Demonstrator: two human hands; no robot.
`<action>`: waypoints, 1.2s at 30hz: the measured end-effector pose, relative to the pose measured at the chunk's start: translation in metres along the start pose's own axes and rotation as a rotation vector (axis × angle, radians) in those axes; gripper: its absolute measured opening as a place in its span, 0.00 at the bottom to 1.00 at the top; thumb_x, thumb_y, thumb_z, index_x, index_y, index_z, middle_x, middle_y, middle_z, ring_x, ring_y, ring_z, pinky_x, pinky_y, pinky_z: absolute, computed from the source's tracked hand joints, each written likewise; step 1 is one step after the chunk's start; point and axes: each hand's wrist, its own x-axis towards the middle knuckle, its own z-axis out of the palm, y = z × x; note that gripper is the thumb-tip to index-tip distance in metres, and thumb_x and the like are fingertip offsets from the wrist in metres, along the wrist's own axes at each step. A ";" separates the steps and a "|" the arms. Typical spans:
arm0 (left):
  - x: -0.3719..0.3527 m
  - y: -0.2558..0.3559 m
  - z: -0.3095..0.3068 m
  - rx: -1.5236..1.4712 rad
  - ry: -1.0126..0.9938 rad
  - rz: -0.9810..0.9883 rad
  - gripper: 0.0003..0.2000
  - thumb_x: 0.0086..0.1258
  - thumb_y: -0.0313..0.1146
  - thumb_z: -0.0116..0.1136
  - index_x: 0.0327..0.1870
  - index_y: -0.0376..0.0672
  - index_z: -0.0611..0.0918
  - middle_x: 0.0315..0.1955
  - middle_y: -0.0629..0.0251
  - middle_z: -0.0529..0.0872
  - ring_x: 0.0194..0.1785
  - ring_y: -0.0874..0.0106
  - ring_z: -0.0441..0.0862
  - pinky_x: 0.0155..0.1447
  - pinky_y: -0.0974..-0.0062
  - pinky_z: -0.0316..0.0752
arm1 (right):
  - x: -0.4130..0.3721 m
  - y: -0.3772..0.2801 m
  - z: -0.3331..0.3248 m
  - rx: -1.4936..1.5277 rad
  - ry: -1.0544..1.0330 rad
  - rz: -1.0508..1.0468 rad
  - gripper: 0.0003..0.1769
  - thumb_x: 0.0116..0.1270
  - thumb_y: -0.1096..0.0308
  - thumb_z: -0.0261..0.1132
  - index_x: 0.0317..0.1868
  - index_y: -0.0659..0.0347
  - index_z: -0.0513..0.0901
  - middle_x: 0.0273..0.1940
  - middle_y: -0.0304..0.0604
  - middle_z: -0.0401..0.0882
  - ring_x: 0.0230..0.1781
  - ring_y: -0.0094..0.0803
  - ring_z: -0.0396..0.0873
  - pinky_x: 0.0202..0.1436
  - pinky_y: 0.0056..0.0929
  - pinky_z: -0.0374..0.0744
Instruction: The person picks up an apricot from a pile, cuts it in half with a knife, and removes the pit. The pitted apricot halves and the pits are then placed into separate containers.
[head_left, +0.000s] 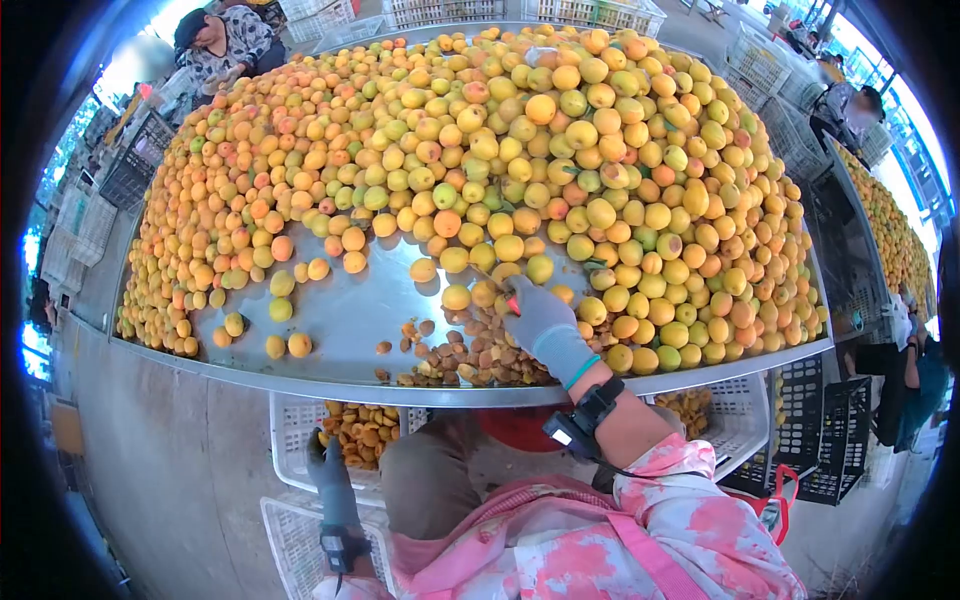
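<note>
My right hand (535, 315), in a grey glove, is over the metal table (375, 300) at the near edge of a big heap of yellow-orange fruit (580, 130). Its fingers are closed around something small and red, too small to name, beside a few whole fruits. Brown pits (465, 355) lie piled just left of it and below. My left hand (330, 460), gloved too, is down at the white crate (290, 435) holding halved fruit (360, 430). Its fingers are partly hidden, and what they may hold cannot be made out.
The metal table's raised front rim runs above my lap. Below it stand another white crate (745, 415) at right and black crates (835, 440). One person (230, 45) sits at the far left; others are at the right, near a second fruit-covered table (885, 225).
</note>
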 end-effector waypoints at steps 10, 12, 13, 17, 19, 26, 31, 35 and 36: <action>-0.007 0.027 0.016 -0.005 0.149 0.292 0.16 0.71 0.26 0.53 0.58 0.31 0.75 0.53 0.57 0.80 0.55 0.70 0.77 0.61 0.74 0.72 | -0.025 0.002 -0.056 1.211 -0.434 0.086 0.20 0.65 0.60 0.64 0.53 0.62 0.75 0.21 0.40 0.78 0.15 0.21 0.74 0.14 0.18 0.70; -0.035 0.083 0.038 -0.045 0.116 0.296 0.15 0.72 0.25 0.52 0.57 0.31 0.76 0.52 0.58 0.81 0.54 0.71 0.78 0.60 0.74 0.72 | -0.029 0.007 -0.053 1.390 -0.485 0.125 0.15 0.67 0.60 0.62 0.48 0.61 0.77 0.18 0.39 0.76 0.15 0.23 0.74 0.15 0.20 0.70; -0.047 0.107 0.049 -0.061 0.024 0.385 0.14 0.72 0.25 0.51 0.57 0.32 0.76 0.51 0.59 0.82 0.53 0.72 0.78 0.59 0.75 0.72 | -0.032 0.007 -0.054 1.392 -0.483 0.125 0.15 0.67 0.60 0.62 0.48 0.61 0.77 0.18 0.39 0.76 0.15 0.23 0.74 0.15 0.20 0.70; -0.076 0.157 0.109 -0.282 -0.347 0.357 0.14 0.73 0.26 0.50 0.57 0.35 0.77 0.51 0.61 0.81 0.52 0.72 0.79 0.58 0.76 0.73 | -0.037 0.009 -0.060 1.610 -0.483 0.139 0.16 0.69 0.56 0.60 0.45 0.61 0.76 0.18 0.39 0.76 0.14 0.24 0.74 0.15 0.20 0.70; -0.092 0.179 0.143 -0.280 -0.563 0.282 0.15 0.74 0.29 0.50 0.60 0.36 0.75 0.54 0.61 0.80 0.53 0.72 0.79 0.58 0.76 0.73 | -0.040 0.012 -0.063 1.639 -0.467 0.127 0.17 0.70 0.55 0.59 0.46 0.61 0.76 0.17 0.39 0.76 0.14 0.25 0.75 0.16 0.20 0.71; -0.122 0.189 0.234 -0.372 -1.015 0.051 0.26 0.74 0.36 0.54 0.69 0.39 0.65 0.60 0.61 0.75 0.57 0.69 0.77 0.62 0.70 0.73 | -0.050 0.010 -0.082 1.271 -0.318 0.194 0.23 0.69 0.50 0.61 0.50 0.62 0.76 0.25 0.34 0.78 0.16 0.19 0.76 0.16 0.15 0.73; -0.122 0.191 0.257 -0.460 -1.155 -0.007 0.28 0.72 0.36 0.57 0.70 0.40 0.64 0.61 0.61 0.73 0.59 0.68 0.75 0.63 0.67 0.72 | -0.056 0.009 -0.092 1.200 -0.199 0.126 0.24 0.72 0.51 0.57 0.56 0.63 0.73 0.28 0.36 0.79 0.16 0.17 0.74 0.16 0.15 0.71; -0.111 0.176 0.269 -0.658 -1.154 -0.201 0.27 0.70 0.32 0.59 0.69 0.40 0.66 0.57 0.63 0.76 0.56 0.71 0.77 0.60 0.69 0.75 | -0.060 0.012 -0.085 1.173 -0.089 0.112 0.25 0.75 0.49 0.50 0.59 0.60 0.70 0.27 0.34 0.75 0.15 0.17 0.71 0.16 0.14 0.69; -0.108 0.173 0.270 -0.740 -1.144 -0.302 0.27 0.69 0.30 0.60 0.68 0.41 0.67 0.56 0.64 0.78 0.55 0.72 0.78 0.58 0.70 0.76 | -0.062 0.010 -0.086 1.124 -0.038 0.116 0.25 0.75 0.49 0.48 0.60 0.59 0.70 0.26 0.34 0.73 0.15 0.17 0.71 0.16 0.14 0.68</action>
